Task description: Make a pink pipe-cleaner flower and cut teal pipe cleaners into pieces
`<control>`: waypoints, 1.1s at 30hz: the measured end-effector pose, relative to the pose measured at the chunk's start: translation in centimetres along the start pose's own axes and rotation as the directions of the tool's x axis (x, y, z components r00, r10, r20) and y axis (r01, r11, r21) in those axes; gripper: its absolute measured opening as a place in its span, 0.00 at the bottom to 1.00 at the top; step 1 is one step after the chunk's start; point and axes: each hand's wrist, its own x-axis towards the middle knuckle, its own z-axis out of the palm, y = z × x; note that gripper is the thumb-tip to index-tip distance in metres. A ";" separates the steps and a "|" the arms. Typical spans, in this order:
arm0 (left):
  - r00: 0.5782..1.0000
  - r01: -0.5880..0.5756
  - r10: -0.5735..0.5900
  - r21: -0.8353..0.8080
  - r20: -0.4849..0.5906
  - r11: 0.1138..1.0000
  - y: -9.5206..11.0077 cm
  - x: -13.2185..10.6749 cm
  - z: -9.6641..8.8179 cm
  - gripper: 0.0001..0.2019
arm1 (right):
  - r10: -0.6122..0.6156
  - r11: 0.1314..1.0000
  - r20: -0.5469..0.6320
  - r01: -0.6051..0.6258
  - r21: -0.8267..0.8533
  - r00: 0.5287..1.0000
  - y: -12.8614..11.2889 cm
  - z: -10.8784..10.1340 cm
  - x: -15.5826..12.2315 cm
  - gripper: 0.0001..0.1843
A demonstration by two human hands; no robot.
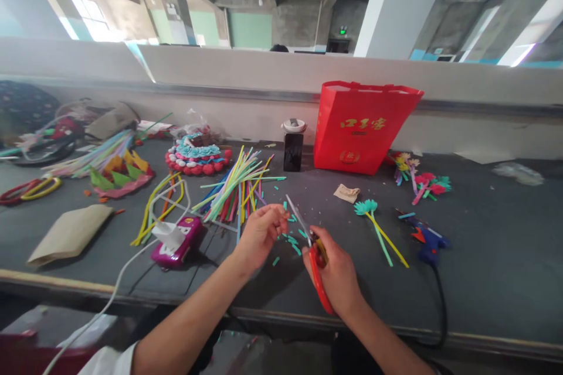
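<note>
Currently, scissors (319, 281): lower centre of frame, angled up-left, seemingly so the blades face the left hand (261, 233).
Right hand (339, 276): I see fingers clamped round the handles.
Left fingertips: pinched together; I can't tell on what.
Teal snippets (292, 241): mid-frame, scattered between both hands.

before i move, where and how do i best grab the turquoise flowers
Probably pinch both stems together just below the frilled heads, coming from the near right: the stems are slim and bare, point that way, and lie close together there but spread toward their ends.
</note>
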 end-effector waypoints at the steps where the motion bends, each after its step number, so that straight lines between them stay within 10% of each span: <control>1: 0.999 0.017 -0.014 -0.097 0.032 0.995 0.0 -0.5 0.2 0.10 | -0.028 0.999 0.007 0.028 -0.033 1.000 -0.1 0.2 -0.2 0.19; 33: 0.999 0.024 -0.016 -0.233 0.035 0.972 -1.0 -2.7 1.8 0.05 | -0.108 0.993 -0.058 0.104 -0.063 0.992 0.3 1.3 -1.0 0.19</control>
